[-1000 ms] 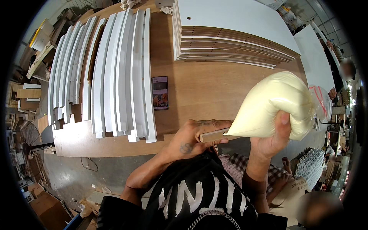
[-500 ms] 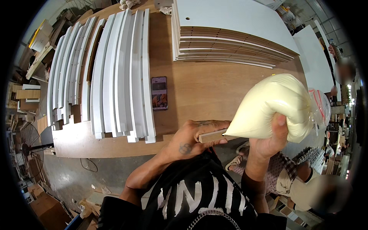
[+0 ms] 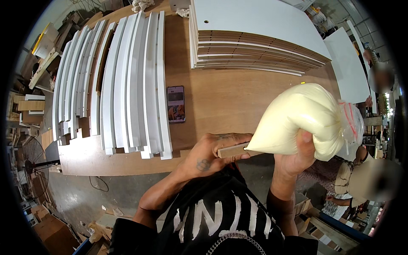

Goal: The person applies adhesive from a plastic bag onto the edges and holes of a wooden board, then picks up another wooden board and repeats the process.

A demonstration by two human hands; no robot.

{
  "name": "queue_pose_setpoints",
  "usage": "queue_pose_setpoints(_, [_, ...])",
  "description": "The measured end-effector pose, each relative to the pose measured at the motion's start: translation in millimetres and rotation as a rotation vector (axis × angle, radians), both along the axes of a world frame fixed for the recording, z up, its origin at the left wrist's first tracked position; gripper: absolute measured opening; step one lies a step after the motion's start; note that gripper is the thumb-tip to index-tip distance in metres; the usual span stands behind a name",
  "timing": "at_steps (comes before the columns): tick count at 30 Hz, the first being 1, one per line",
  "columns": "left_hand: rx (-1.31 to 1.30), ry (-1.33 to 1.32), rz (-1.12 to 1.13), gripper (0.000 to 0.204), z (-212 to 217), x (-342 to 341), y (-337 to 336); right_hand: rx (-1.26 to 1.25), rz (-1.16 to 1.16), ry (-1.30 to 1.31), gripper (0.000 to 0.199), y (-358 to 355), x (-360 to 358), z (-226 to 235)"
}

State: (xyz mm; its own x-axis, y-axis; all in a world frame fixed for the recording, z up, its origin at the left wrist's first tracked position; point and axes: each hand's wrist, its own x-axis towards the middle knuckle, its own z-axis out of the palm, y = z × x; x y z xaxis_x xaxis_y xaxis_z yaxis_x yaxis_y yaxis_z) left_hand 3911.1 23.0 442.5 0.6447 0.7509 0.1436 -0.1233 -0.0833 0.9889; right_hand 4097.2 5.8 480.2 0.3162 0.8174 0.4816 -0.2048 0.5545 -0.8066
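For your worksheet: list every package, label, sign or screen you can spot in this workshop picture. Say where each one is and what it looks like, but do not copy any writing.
Plastic bag: held up in the right hand, bulging, clear film full of cream-coloured paste, knotted end with red marks.
Phone: flat on the wooden table, beside the white curved strips, dark rectangle with a lit colourful screen.
Cardboard boxes: on the floor at lower left, brown.

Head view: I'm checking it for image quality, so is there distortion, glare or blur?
Head view: fisheye bends the white strips and board stack toward a black rim; the cream-filled bag and both hands are sharp; even light, no harsh glare; a blurred patch at the lower right edge.
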Motion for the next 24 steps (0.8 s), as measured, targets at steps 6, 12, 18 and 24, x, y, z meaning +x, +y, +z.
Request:
queue_pose_setpoints(6, [0.064, 0.076, 0.085, 0.040, 6, 1, -4, -0.005, -0.025, 0.025, 0.058, 0, 2, 2])
queue_pose_setpoints(12, [-0.052, 0.037, 0.226, 0.048, -2, 15, -15, -0.157, -0.351, -0.007, 0.043, 8, 37, 28])
queue_pose_setpoints(18, [0.014, -0.291, 0.485, 0.068, -16, 32, -31, -0.078, -0.154, 0.179, 0.041, 26, 110, 47])
queue_pose_setpoints(24, [-0.105, -0.160, 0.831, 0.087, -11, 52, -34, -0.228, -0.249, 0.231, 0.042, 26, 118, 55])
